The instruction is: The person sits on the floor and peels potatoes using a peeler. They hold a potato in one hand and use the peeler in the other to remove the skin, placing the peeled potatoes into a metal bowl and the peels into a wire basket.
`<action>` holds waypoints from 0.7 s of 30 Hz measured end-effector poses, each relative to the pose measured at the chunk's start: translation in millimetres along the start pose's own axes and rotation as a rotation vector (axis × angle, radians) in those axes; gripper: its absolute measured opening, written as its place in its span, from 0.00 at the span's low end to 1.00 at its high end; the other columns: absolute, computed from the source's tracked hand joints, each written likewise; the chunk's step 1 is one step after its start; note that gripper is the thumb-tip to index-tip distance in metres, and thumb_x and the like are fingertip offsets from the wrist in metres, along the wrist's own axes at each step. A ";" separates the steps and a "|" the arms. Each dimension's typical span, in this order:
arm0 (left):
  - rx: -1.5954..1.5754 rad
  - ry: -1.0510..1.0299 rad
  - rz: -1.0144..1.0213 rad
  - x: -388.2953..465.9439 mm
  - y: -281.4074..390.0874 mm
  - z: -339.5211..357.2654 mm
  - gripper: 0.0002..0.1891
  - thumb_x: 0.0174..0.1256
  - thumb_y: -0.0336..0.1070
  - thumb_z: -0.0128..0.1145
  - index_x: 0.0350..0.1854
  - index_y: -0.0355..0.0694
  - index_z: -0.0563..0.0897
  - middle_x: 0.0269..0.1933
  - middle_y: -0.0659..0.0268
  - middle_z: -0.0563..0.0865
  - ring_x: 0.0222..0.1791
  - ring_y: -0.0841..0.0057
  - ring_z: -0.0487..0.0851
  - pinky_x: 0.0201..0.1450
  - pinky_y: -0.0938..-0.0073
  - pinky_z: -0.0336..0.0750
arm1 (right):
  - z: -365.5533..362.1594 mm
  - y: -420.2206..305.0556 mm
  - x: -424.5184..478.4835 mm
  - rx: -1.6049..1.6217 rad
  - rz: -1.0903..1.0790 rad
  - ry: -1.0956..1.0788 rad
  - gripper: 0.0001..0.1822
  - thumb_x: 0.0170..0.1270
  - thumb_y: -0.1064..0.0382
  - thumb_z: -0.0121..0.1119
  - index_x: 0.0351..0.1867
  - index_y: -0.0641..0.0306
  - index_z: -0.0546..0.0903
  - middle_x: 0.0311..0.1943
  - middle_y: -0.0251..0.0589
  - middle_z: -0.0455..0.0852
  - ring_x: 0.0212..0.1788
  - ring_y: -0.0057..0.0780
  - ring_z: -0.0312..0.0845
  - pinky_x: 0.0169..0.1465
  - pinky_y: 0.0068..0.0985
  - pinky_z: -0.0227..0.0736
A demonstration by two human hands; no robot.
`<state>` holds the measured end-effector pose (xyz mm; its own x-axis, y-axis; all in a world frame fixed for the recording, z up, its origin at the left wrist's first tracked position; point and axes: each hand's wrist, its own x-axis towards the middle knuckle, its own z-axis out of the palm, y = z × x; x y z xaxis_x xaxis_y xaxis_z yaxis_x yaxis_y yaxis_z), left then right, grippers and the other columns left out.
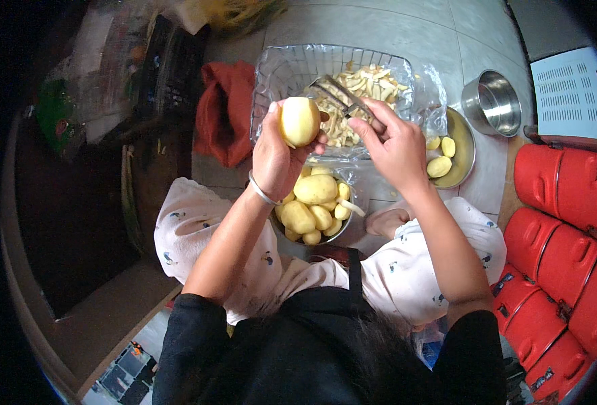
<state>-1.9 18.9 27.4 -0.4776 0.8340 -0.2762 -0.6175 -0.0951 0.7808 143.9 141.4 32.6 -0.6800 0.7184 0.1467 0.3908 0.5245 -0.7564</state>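
Note:
My left hand (281,152) grips a mostly pale, peeled potato (299,122). Held in my right hand (392,139) is a metal vegetable peeler (349,98), its head to the right of the potato and apart from it. Both hands are over a wire basket (288,55) lined with clear plastic, where many potato peelings (372,83) lie. Nearer to me, a round metal bowl (278,230) is heaped with yellow potatoes (316,190), and a strip of peel (352,208) hangs at its right side. A second metal bowl (463,169) at the right holds several peeled potatoes (439,166).
A red cloth bag (225,114) lies left of the basket on the tiled floor (339,23). At the right stand a steel pot (492,104), a pale blue appliance (577,93) with a lit display and several red cases (556,243). A dark-topped low cabinet or table (76,228) borders the left.

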 end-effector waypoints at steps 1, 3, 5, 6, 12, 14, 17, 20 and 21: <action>-0.080 -0.016 -0.076 1.1 0.3 -0.7 0.25 0.80 0.56 0.34 0.51 0.36 0.75 0.41 0.56 0.85 0.34 0.71 0.83 0.36 0.75 0.78 | 0.1 -2.7 -1.2 0.018 -0.034 0.006 0.19 0.64 0.47 0.65 0.52 0.51 0.84 0.35 0.43 0.90 0.33 0.41 0.88 0.33 0.33 0.79; -0.049 -0.023 -0.147 1.5 0.2 -5.0 0.27 0.80 0.57 0.34 0.50 0.37 0.77 0.40 0.57 0.85 0.34 0.70 0.83 0.34 0.75 0.76 | 5.1 0.3 -1.6 -0.051 -0.173 0.045 0.18 0.64 0.48 0.66 0.52 0.48 0.84 0.35 0.40 0.91 0.33 0.39 0.88 0.33 0.32 0.80; -0.031 -0.022 -0.208 1.4 2.1 -5.1 0.26 0.80 0.57 0.34 0.49 0.37 0.77 0.40 0.57 0.85 0.34 0.70 0.83 0.34 0.74 0.75 | 4.8 1.3 0.7 -0.094 -0.232 0.073 0.18 0.63 0.49 0.66 0.53 0.46 0.84 0.35 0.39 0.90 0.32 0.38 0.88 0.32 0.32 0.80; -0.044 0.015 -0.166 2.1 -2.2 -6.9 0.26 0.79 0.57 0.36 0.47 0.38 0.78 0.38 0.58 0.85 0.31 0.72 0.81 0.34 0.73 0.74 | 2.9 -1.1 0.9 -0.162 -0.259 0.071 0.18 0.62 0.49 0.67 0.53 0.45 0.84 0.33 0.38 0.90 0.31 0.37 0.87 0.30 0.31 0.80; -0.054 0.080 -0.205 2.1 -1.4 -13.9 0.25 0.79 0.57 0.37 0.47 0.38 0.79 0.35 0.61 0.84 0.30 0.75 0.78 0.33 0.76 0.71 | 7.9 -2.9 -6.6 -0.205 -0.314 0.048 0.18 0.62 0.49 0.66 0.53 0.43 0.84 0.30 0.38 0.89 0.26 0.36 0.86 0.27 0.30 0.79; 0.031 0.076 -0.170 -2.9 0.3 -2.7 0.25 0.79 0.56 0.37 0.48 0.38 0.78 0.37 0.59 0.84 0.30 0.74 0.78 0.33 0.76 0.71 | 4.4 6.3 4.2 -0.271 -0.175 -0.023 0.18 0.63 0.49 0.65 0.54 0.42 0.84 0.31 0.39 0.90 0.27 0.38 0.87 0.28 0.32 0.79; 0.000 -0.014 -0.176 -9.1 6.9 2.0 0.24 0.79 0.54 0.36 0.50 0.37 0.77 0.40 0.57 0.84 0.30 0.73 0.78 0.33 0.75 0.72 | 0.3 19.6 9.8 -0.257 -0.078 -0.058 0.17 0.64 0.48 0.64 0.54 0.43 0.84 0.35 0.41 0.90 0.30 0.41 0.88 0.31 0.36 0.80; -0.132 0.089 -0.223 -2.6 13.5 7.0 0.23 0.80 0.52 0.36 0.47 0.37 0.77 0.37 0.60 0.83 0.28 0.74 0.77 0.32 0.73 0.73 | 4.7 4.6 0.8 -0.143 -0.186 0.079 0.18 0.63 0.49 0.65 0.54 0.43 0.84 0.34 0.39 0.90 0.31 0.39 0.88 0.30 0.33 0.79; -0.162 0.077 -0.228 -1.1 11.3 1.7 0.22 0.80 0.52 0.37 0.46 0.37 0.77 0.37 0.61 0.83 0.28 0.73 0.77 0.32 0.73 0.73 | 5.8 -1.4 -4.6 -0.168 -0.230 0.044 0.18 0.63 0.49 0.65 0.54 0.43 0.84 0.34 0.38 0.90 0.31 0.39 0.88 0.29 0.33 0.79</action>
<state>-7.3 17.8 37.5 -0.3571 0.8010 -0.4805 -0.8032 -0.0007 0.5958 142.9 134.7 29.3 -0.7362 0.5892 0.3328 0.3293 0.7416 -0.5845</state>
